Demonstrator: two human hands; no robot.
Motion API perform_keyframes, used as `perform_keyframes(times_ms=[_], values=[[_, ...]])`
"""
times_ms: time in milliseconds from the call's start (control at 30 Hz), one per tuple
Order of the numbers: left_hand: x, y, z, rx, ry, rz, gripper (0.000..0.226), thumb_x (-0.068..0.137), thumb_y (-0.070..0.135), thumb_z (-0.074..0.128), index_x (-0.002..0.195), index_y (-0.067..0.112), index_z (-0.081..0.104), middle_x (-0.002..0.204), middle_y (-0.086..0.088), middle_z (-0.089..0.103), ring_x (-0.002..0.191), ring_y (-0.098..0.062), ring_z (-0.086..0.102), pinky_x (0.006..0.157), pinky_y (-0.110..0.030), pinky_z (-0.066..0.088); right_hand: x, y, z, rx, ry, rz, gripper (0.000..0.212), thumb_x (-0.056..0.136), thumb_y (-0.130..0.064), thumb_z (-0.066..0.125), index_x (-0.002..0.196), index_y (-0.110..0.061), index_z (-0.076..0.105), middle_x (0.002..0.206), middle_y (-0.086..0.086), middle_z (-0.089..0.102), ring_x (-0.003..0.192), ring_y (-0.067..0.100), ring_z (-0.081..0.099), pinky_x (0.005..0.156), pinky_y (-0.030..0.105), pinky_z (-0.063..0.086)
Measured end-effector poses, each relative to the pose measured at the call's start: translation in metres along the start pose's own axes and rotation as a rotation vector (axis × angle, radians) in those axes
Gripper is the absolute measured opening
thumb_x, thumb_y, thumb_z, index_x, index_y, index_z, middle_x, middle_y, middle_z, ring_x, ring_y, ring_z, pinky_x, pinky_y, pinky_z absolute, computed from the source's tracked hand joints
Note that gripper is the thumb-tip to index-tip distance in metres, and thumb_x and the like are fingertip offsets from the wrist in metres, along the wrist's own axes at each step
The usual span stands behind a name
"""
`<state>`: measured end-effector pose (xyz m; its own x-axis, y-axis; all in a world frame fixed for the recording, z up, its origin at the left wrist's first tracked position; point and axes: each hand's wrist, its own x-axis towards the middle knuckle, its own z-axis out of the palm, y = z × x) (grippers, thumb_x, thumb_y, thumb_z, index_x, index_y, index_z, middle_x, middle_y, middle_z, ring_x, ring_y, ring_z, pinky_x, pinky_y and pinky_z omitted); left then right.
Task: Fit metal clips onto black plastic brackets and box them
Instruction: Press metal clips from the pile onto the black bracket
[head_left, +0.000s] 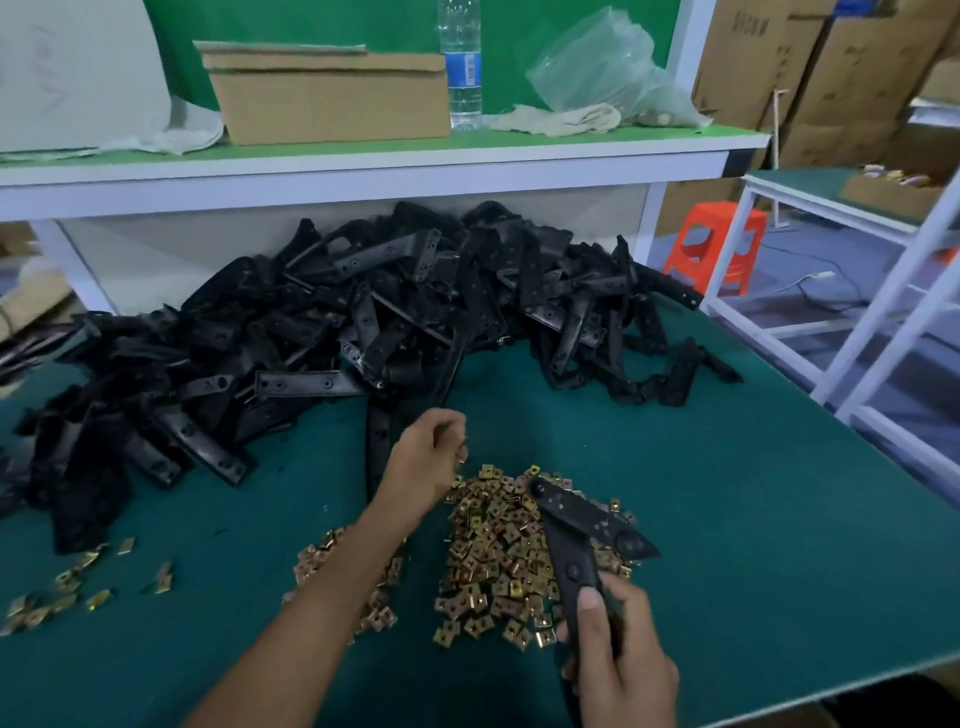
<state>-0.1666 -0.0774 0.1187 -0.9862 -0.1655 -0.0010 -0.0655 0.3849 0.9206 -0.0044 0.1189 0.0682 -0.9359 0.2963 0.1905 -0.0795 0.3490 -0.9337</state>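
The right hand (618, 660) grips the black bracket (563, 551) at its near end. Its long axis runs toward 11 o'clock over the clip pile (493, 571) on the worktop (727, 519). The left hand (423, 457), which seems to pinch a metal clip (461, 453), is nearer to the bracket's free end, at its 4 o'clock.

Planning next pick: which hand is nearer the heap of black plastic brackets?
Left. Left hand is just before the heap; right hand farther back, beyond the gold metal clips.
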Motion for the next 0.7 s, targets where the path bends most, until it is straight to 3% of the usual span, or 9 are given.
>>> perform_keyframes(times_ms=[100, 267, 400, 533, 700], values=[[-0.035, 0.009, -0.010, -0.285, -0.059, -0.036, 0.021, 0.106, 0.012, 0.047, 0.110, 0.019, 0.066, 0.083, -0.003, 0.063, 0.067, -0.005, 0.060, 0.067, -0.022, 0.055, 0.002, -0.004, -0.005, 0.028, -0.055, 0.017, 0.021, 0.087, -0.059, 0.048, 0.102, -0.047, 0.058, 0.067, -0.005, 0.073, 0.045, 0.013, 0.064, 0.048, 0.020, 0.050], [-0.083, 0.013, -0.030, -0.442, -0.117, -0.051, 0.011, 0.103, 0.006, 0.053, 0.111, 0.012, 0.059, 0.089, -0.007, 0.076, 0.078, -0.014, 0.071, 0.071, -0.024, 0.058, -0.001, -0.012, -0.005, 0.064, -0.219, 0.031, 0.029, 0.082, -0.063, 0.050, 0.098, -0.043, 0.062, 0.064, 0.001, 0.071, 0.045, 0.020, 0.062, 0.046, 0.021, 0.049], [-0.108, 0.014, -0.037, -0.396, -0.144, 0.038, 0.018, 0.102, 0.010, 0.057, 0.103, 0.026, 0.065, 0.095, -0.006, 0.077, 0.087, -0.016, 0.073, 0.072, -0.020, 0.055, -0.004, -0.015, -0.004, 0.054, -0.298, 0.017, 0.029, 0.082, -0.063, 0.049, 0.098, -0.043, 0.064, 0.064, 0.003, 0.070, 0.045, 0.020, 0.060, 0.047, 0.023, 0.049], [-0.114, 0.016, -0.043, -0.351, -0.218, 0.049, 0.017, 0.102, 0.011, 0.058, 0.108, 0.022, 0.069, 0.103, 0.002, 0.078, 0.098, -0.012, 0.073, 0.079, -0.021, 0.058, -0.004, -0.014, -0.005, 0.051, -0.320, 0.026, 0.027, 0.083, -0.064, 0.049, 0.100, -0.047, 0.063, 0.066, 0.003, 0.070, 0.045, 0.018, 0.060, 0.049, 0.025, 0.049], [-0.114, 0.024, -0.053, -0.131, -0.160, 0.145, 0.020, 0.100, 0.022, 0.061, 0.098, 0.038, 0.073, 0.097, 0.010, 0.075, 0.094, -0.008, 0.070, 0.083, -0.023, 0.057, -0.004, -0.014, -0.007, 0.017, -0.356, 0.007, 0.024, 0.087, -0.061, 0.053, 0.103, -0.047, 0.065, 0.067, 0.001, 0.071, 0.046, 0.015, 0.062, 0.049, 0.022, 0.049]])
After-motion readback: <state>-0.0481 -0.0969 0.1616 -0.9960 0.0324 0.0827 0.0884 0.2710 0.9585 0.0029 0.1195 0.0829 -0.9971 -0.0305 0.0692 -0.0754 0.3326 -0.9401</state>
